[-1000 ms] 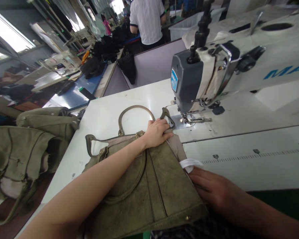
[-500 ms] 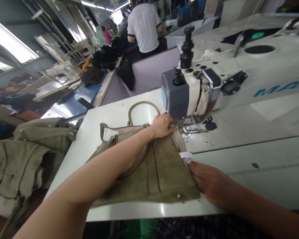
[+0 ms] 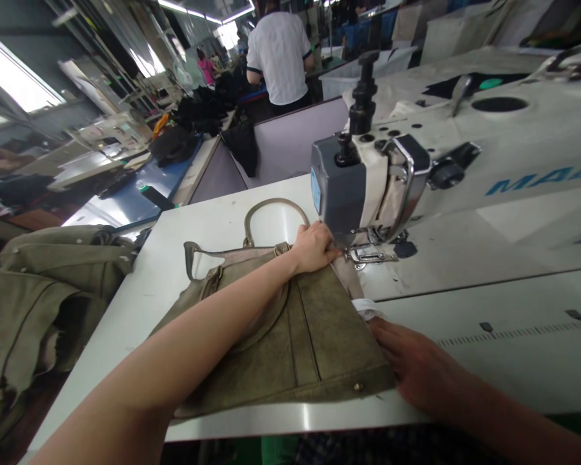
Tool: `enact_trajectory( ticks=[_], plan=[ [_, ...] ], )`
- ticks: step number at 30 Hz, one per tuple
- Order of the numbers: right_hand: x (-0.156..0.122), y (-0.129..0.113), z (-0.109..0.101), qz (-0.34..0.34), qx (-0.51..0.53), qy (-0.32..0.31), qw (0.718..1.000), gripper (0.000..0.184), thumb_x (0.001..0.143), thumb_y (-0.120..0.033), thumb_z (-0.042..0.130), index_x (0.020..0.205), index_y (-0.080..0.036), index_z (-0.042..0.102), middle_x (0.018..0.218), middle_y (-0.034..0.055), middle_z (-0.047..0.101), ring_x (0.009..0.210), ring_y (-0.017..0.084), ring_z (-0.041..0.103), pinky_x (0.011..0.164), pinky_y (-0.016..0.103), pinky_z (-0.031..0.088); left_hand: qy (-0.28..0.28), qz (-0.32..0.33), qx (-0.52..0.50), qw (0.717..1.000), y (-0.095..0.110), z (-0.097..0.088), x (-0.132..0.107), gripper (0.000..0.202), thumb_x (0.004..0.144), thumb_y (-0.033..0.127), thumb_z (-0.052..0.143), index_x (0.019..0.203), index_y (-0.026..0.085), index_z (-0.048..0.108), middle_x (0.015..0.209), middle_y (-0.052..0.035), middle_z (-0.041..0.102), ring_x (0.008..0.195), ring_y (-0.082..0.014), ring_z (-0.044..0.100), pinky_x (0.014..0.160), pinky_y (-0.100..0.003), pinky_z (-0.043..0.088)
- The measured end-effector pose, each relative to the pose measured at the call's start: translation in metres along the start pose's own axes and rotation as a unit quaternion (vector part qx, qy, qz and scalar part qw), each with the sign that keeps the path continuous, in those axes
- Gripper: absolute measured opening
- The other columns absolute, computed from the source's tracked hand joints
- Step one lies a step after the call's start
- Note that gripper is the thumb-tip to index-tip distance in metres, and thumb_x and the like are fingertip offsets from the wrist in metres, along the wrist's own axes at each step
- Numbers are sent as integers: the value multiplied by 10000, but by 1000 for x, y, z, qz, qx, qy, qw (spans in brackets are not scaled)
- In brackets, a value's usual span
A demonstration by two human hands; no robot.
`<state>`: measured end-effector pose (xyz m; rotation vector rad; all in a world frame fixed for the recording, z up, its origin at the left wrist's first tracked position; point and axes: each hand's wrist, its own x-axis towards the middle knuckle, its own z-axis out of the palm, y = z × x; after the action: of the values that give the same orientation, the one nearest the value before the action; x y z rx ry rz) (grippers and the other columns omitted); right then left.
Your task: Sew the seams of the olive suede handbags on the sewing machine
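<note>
An olive-green handbag (image 3: pixel 341 332) lies on the white sewing table, its looped handle (image 3: pixel 275 201) pointing away from me. My left hand (image 3: pixel 314 247) is closed on the bag's upper edge, right beside the presser foot (image 3: pixel 370 256) of the sewing machine (image 3: pixel 341 184). Along the bag's right side my right hand (image 3: pixel 411 358) grips the edge, its fingertips partly hidden. Pale lining (image 3: pixel 348 278) and a strip of white cloth (image 3: pixel 365 307) show between the two hands. My left forearm crosses over the bag and covers part of it.
More olive bag pieces (image 3: pixel 43 290) are heaped left of the table. A thread cone (image 3: pixel 155 197) lies beyond the table's far left corner. Behind a lilac partition (image 3: pixel 300 135) stands a person in a white shirt (image 3: pixel 279 58), facing away.
The bag has turned slightly, its near right corner shifting a little right and toward me, with my right hand following. My left hand keeps its grip near the presser foot.
</note>
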<state>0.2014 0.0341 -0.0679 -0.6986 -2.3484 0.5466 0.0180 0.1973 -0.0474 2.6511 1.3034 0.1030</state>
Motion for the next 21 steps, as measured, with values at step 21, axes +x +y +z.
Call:
enact_trajectory(
  ticks=[21],
  plan=[
    [-7, 10, 3, 22, -24, 15, 999, 458, 844, -38, 391, 1182, -209, 647, 1223, 50, 638, 1190, 207, 548, 1030, 329, 449, 57, 6, 67, 996, 4, -16, -25, 199, 870, 203, 495, 1016, 114, 596, 1136, -149, 595, 1119, -298, 501, 951, -449, 379]
  ],
)
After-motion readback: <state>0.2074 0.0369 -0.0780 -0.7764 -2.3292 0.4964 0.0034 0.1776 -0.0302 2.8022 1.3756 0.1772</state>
